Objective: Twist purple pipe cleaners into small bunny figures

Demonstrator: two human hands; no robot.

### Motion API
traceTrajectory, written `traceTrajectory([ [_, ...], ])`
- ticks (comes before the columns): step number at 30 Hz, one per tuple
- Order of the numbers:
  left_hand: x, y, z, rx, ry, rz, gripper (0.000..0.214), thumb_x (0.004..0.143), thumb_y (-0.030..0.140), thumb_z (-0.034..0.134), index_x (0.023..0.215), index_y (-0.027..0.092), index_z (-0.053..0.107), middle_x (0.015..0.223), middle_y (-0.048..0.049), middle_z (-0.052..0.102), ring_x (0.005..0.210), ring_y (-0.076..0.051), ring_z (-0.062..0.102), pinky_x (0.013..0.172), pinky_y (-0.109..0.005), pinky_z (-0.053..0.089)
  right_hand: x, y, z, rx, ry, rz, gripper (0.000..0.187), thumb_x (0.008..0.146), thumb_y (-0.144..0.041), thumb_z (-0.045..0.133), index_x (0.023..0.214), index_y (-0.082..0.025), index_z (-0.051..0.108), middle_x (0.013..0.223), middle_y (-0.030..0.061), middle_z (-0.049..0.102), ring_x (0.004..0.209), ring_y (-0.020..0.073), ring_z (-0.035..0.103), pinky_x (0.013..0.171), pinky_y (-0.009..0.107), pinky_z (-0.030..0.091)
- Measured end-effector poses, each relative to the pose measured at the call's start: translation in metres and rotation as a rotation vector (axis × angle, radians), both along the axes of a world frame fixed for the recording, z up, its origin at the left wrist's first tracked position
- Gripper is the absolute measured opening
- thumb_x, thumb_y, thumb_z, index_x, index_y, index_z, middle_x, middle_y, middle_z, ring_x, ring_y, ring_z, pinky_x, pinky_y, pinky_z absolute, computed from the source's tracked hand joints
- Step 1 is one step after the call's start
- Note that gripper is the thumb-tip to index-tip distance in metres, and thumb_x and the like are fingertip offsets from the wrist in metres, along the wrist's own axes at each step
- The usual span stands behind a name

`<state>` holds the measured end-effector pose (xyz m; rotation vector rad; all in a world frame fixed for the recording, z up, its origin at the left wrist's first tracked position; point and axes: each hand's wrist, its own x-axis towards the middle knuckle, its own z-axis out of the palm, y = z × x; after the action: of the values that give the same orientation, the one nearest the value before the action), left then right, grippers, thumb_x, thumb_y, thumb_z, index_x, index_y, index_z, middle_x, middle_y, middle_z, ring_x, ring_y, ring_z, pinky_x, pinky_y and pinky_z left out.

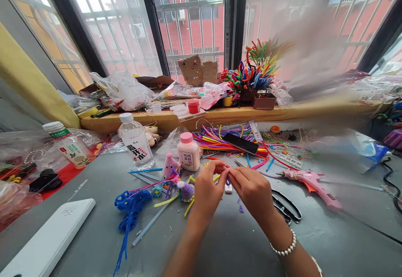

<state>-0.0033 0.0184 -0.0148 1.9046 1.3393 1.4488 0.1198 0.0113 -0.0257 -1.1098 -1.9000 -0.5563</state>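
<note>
My left hand (209, 183) and my right hand (253, 187) meet over the middle of the grey table, fingertips pinched together. Between them shows a small curled purple pipe cleaner (228, 180), mostly covered by the fingers. Black-handled scissors (287, 208) lie beside my right wrist, partly hidden by it. To the left of my left hand are a purple crocheted piece (186, 190), a pink crocheted figure (171, 166) and a blue yarn piece (133, 206). Purple scraps (240, 206) lie on the table between my forearms.
A pink glue gun (314, 185) rests at right, its cord trailing. Behind my hands lie many coloured pipe cleaners (213, 137) and a black phone (240, 143). A pink-capped bottle (187, 153), a water bottle (136, 141) and a white power bank (50, 239) are at left.
</note>
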Motion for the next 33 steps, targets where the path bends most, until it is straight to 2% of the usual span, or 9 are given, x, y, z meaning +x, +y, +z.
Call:
traceTrajectory([
  [3, 0.0, 0.0, -0.002, 0.015, 0.011, 0.012, 0.008, 0.074, 0.02, 0.055, 0.081, 0.021, 0.058, 0.076, -0.0025, 0.066, 0.072, -0.017, 0.061, 0.07, -0.029, 0.046, 0.0, 0.001, -0.001, 0.026, -0.023, 0.001, 0.029, 0.088, -0.018, 0.042, 0.072, -0.015, 0.066, 0.065, 0.007, 0.068, 0.056, 0.015, 0.06, 0.055, 0.027, 0.04],
  [7, -0.003, 0.001, -0.002, -0.004, 0.004, -0.029, 0.009, 0.074, 0.019, 0.054, 0.081, 0.022, 0.058, 0.075, -0.0017, 0.066, 0.072, -0.016, 0.063, 0.069, -0.027, 0.046, 0.003, 0.002, -0.003, -0.017, -0.057, 0.004, 0.027, 0.087, -0.019, 0.044, 0.071, -0.016, 0.065, 0.065, 0.0062, 0.066, 0.058, 0.0158, 0.059, 0.056, 0.027, 0.039],
  [11, -0.009, 0.004, 0.0, 0.016, 0.099, -0.058, 0.007, 0.074, 0.018, 0.055, 0.077, 0.023, 0.059, 0.073, -0.0012, 0.067, 0.07, -0.017, 0.062, 0.067, -0.026, 0.045, 0.003, 0.002, -0.004, -0.052, -0.077, 0.037, 0.026, 0.087, -0.018, 0.044, 0.073, -0.016, 0.065, 0.067, 0.006, 0.066, 0.06, 0.016, 0.058, 0.055, 0.027, 0.039],
  [15, -0.013, 0.005, 0.002, 0.034, 0.165, -0.055, 0.008, 0.074, 0.017, 0.054, 0.076, 0.022, 0.059, 0.073, -0.0018, 0.067, 0.07, -0.017, 0.061, 0.066, -0.027, 0.044, 0.002, 0.001, -0.004, -0.087, -0.01, 0.079, 0.028, 0.088, -0.019, 0.042, 0.074, -0.016, 0.066, 0.066, 0.0061, 0.066, 0.059, 0.0154, 0.059, 0.056, 0.025, 0.04],
  [23, -0.015, 0.003, 0.007, 0.006, 0.095, -0.131, 0.006, 0.075, 0.02, 0.054, 0.074, 0.02, 0.059, 0.073, -0.0017, 0.067, 0.069, -0.016, 0.061, 0.068, -0.026, 0.045, 0.008, 0.004, -0.005, -0.253, 0.179, 0.213, 0.022, 0.087, -0.023, 0.046, 0.079, -0.016, 0.066, 0.072, 0.0059, 0.067, 0.066, 0.0157, 0.061, 0.062, 0.024, 0.045],
  [25, -0.014, 0.003, 0.007, 0.006, 0.041, -0.121, 0.004, 0.074, 0.022, 0.056, 0.074, 0.02, 0.06, 0.072, -0.0015, 0.066, 0.069, -0.015, 0.06, 0.068, -0.026, 0.045, 0.007, 0.004, -0.005, -0.289, 0.234, 0.229, 0.02, 0.086, -0.022, 0.047, 0.08, -0.017, 0.065, 0.074, 0.0053, 0.067, 0.068, 0.0161, 0.06, 0.064, 0.025, 0.046],
  [28, -0.011, 0.003, 0.006, -0.026, -0.114, -0.039, 0.007, 0.072, 0.026, 0.06, 0.074, 0.019, 0.06, 0.072, -0.0014, 0.064, 0.069, -0.015, 0.058, 0.067, -0.025, 0.045, 0.007, 0.003, -0.001, -0.309, 0.344, 0.229, 0.014, 0.083, -0.025, 0.053, 0.089, -0.018, 0.064, 0.083, 0.0057, 0.067, 0.078, 0.0189, 0.059, 0.071, 0.031, 0.045],
  [30, -0.01, 0.003, 0.005, -0.113, -0.296, -0.01, 0.012, 0.071, 0.029, 0.061, 0.076, 0.018, 0.059, 0.072, -0.0011, 0.062, 0.067, -0.013, 0.057, 0.063, -0.024, 0.045, 0.007, 0.001, 0.004, -0.327, 0.448, 0.227, 0.02, 0.08, -0.032, 0.056, 0.095, -0.02, 0.062, 0.091, 0.007, 0.066, 0.085, 0.0214, 0.057, 0.076, 0.035, 0.045],
  [33, -0.007, 0.004, 0.004, -0.282, -0.594, -0.051, 0.02, 0.069, 0.032, 0.063, 0.08, 0.016, 0.058, 0.073, -0.0001, 0.062, 0.065, -0.011, 0.058, 0.06, -0.021, 0.046, 0.009, 0.0, 0.01, -0.497, 0.68, 0.293, 0.023, 0.083, -0.037, 0.049, 0.092, -0.019, 0.061, 0.093, 0.0077, 0.065, 0.087, 0.0203, 0.058, 0.075, 0.034, 0.047],
])
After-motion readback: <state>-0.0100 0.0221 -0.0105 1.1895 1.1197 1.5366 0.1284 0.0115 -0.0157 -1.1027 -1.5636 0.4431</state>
